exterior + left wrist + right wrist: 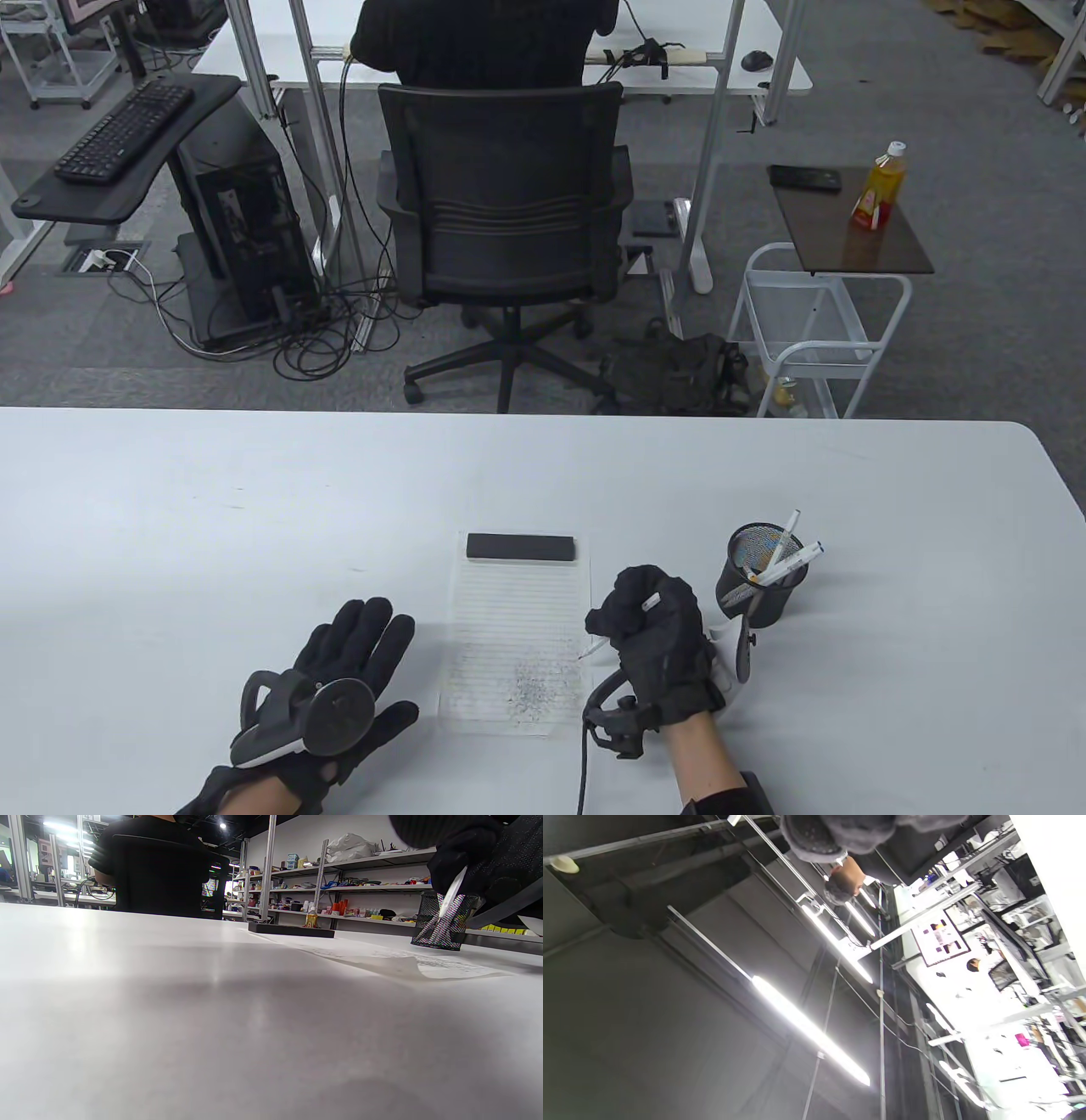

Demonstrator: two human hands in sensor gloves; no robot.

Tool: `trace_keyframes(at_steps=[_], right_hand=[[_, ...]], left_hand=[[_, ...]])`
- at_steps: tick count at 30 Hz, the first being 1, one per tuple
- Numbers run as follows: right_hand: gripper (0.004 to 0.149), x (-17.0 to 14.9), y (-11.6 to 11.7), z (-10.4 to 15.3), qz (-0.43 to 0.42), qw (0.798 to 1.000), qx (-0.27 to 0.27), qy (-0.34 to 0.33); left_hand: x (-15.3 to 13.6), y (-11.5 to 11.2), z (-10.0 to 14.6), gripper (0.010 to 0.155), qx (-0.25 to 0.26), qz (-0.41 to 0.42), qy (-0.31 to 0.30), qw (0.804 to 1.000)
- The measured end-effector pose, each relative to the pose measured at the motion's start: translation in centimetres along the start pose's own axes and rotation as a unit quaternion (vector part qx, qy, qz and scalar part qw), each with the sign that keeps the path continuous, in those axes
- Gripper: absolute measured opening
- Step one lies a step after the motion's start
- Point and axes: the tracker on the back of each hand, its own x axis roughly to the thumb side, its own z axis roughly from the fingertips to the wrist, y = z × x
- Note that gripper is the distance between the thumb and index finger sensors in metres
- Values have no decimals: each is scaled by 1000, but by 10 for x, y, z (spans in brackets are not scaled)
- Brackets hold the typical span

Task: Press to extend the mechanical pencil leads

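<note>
At the white table (254, 509), I am watching the right hand (657, 645) gripping a white pencil (624, 626) in a closed fist, its fingers curled tight around the barrel. The pencil is slanting, its top end poking out above the knuckles and its tip pointing down and to the left, at the right edge of the paper (517, 632). From the left wrist view the same pencil (452, 893) is showing as a pale sliver under the dark glove (475, 861), raised off the table.

The left hand (339, 688) is lying flat on the table, palm down, fingers spread and gripping nothing, well to the left of the paper. A round tracker (338, 717) is sitting on its back.

The paper is lined and carrying a patch of grey scribble near its lower right. A black block (520, 547) is weighing down its top edge. Just to the right of the right hand, a black mesh cup (761, 586) is standing upright with several white pens (789, 552) leaning out of it.

The right wrist view is pointing up at ceiling lights; only a blurred gloved fingertip (814, 836) is showing at its top edge.
</note>
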Motion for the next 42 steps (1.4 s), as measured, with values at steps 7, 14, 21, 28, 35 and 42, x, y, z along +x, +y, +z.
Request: trace_keyframes(at_steps=[7, 14, 21, 28, 35, 42], right_hand=[[58, -8, 2, 2, 32, 999, -15, -2], [55, -18, 4, 2, 60, 998, -18, 1], [55, -23, 6, 3, 75, 997, -17, 2], [54, -24, 5, 3, 89, 996, -11, 0], [54, -26, 5, 3, 94, 995, -11, 0], [54, -28, 5, 2, 95, 995, -9, 2]], left_hand=[[0, 0, 0, 90, -3, 1, 1, 1000], [0, 0, 0, 90, 0, 3, 0, 1000], [-1, 0, 0, 90, -2, 2, 1, 1000], [-1, -1, -1, 90, -2, 0, 0, 1000], [-1, 0, 0, 90, 0, 0, 1, 1000], [-1, 0, 0, 90, 0, 1, 0, 1000]])
